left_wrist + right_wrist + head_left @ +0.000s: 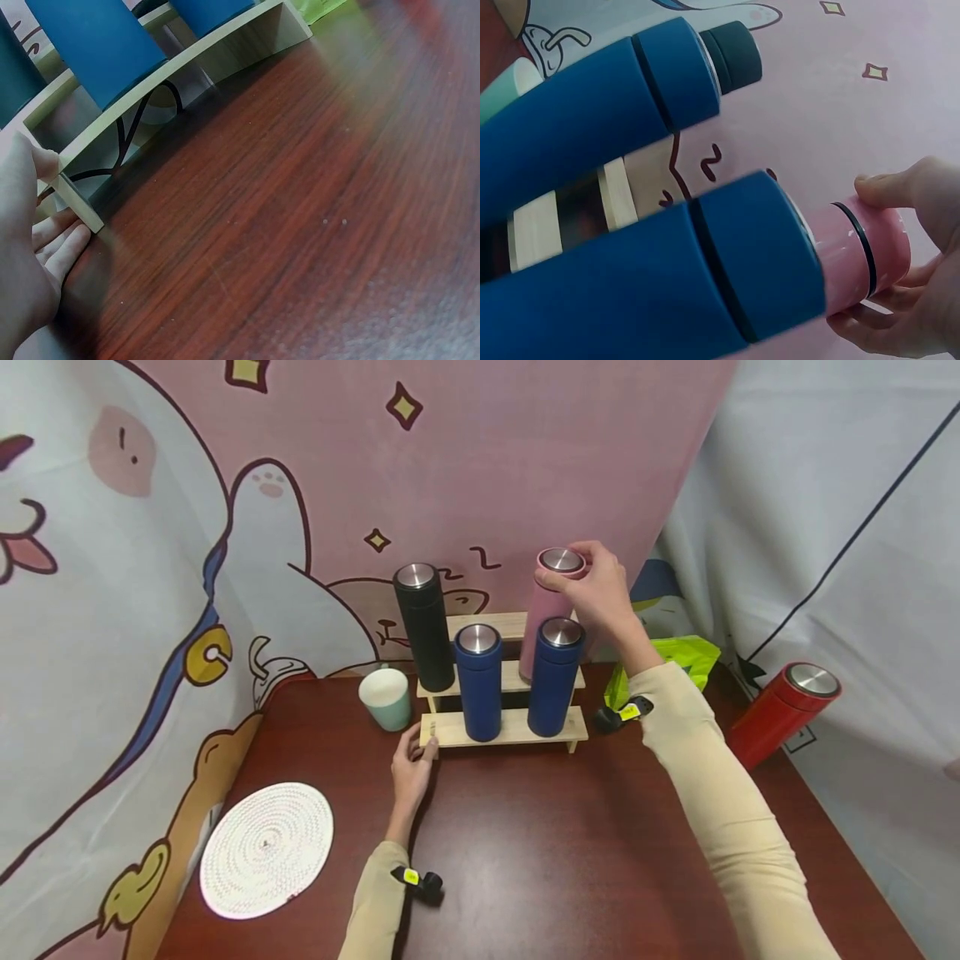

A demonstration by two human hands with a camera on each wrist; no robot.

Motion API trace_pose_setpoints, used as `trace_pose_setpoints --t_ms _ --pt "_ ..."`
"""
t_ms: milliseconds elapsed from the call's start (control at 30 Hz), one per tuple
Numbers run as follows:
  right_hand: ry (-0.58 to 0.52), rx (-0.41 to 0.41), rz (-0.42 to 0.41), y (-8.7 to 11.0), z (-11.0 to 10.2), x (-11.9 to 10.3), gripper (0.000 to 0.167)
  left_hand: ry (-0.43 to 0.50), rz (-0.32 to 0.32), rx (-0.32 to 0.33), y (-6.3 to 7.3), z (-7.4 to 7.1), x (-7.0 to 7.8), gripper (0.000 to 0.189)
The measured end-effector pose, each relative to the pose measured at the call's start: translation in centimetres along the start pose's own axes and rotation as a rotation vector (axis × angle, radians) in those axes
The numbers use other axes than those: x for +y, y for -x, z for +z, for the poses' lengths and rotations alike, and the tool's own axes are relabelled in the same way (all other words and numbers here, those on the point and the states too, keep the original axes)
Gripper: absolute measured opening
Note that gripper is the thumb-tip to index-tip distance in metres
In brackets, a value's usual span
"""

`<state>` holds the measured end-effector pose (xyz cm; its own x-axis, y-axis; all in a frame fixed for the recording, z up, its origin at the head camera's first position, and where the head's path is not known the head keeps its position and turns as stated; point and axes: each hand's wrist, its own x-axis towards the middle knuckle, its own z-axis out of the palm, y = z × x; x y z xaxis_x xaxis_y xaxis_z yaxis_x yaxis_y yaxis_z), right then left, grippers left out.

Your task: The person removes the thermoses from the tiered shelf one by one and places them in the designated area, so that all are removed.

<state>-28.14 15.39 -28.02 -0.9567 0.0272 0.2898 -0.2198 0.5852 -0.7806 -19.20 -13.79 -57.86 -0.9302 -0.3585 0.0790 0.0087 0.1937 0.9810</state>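
Note:
A tiered wooden rack (442,728) stands at the back of the table. My left hand (412,768) grips the left end of its lowest step, thumb on top and fingers below, as the left wrist view also shows. My right hand (602,592) holds the pink thermos (550,603) around its lid, on the middle step at the right. Two blue thermoses (481,685) (556,681) stand upright on the lowest step, the right one in front of the pink one. A black thermos (425,631) stands at the left of the middle step.
A mint-green cup (386,699) stands left of the rack. A round white woven mat (267,850) lies at the table's left. To the right are a bright green bag (686,658) and a red thermos (780,714) near the table's edge. A patterned cloth hangs close behind the rack.

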Motion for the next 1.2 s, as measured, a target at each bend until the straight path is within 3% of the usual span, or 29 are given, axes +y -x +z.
trace_pose_setpoints --t_ms 400,700,900,1200 --pt "0.027 0.074 0.048 1.1 -3.5 1.1 0.076 0.000 -0.019 -0.004 0.4 0.2 -0.4 0.046" --pt "0.036 0.122 0.038 2.1 -6.1 2.2 0.074 0.001 -0.018 -0.006 0.5 0.2 -0.1 0.046" --pt "0.103 0.123 0.063 2.9 -7.4 2.4 0.077 0.010 -0.005 0.006 0.5 0.0 0.1 0.047" --pt "0.094 0.111 0.036 4.3 -9.3 4.3 0.072 0.019 -0.021 -0.008 0.4 0.0 0.6 0.050"
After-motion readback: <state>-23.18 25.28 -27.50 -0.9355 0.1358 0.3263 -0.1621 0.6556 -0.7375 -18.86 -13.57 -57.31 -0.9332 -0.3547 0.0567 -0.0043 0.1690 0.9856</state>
